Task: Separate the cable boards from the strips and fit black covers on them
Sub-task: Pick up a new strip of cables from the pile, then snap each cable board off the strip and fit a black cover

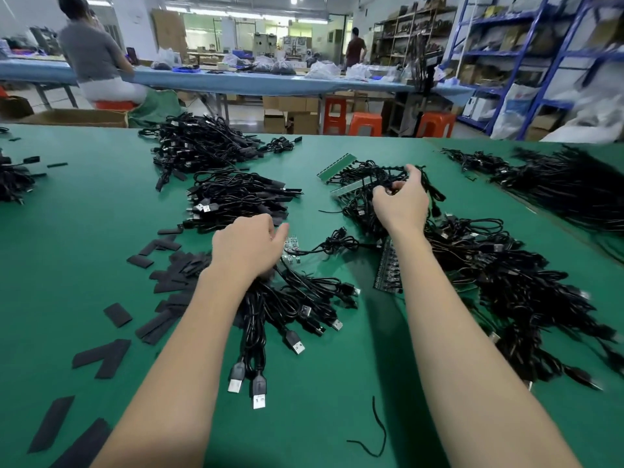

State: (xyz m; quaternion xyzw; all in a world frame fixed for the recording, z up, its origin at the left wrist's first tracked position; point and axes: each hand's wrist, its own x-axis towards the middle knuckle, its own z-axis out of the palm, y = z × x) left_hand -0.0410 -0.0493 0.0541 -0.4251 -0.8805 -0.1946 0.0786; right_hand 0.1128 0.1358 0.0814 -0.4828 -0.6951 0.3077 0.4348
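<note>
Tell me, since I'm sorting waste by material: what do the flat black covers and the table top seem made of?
Black covers: probably matte heat-shrink plastic or rubbery sleeve, lying flat and dull. Table top: likely a green rubber or vinyl mat, smooth with soft sheen.

Both bare forearms reach forward from the near edge, roughly parallel, the right one stretched farther than the left. The left hand lies palm down at the middle of the scene, knuckles up, its fingers bent downward and the fingertips pointing right; what they close on cannot be told. The right hand is farther away and to the right, back of the hand toward the camera, fingers curled inward in a grip, thumb raised at the far side.
</note>
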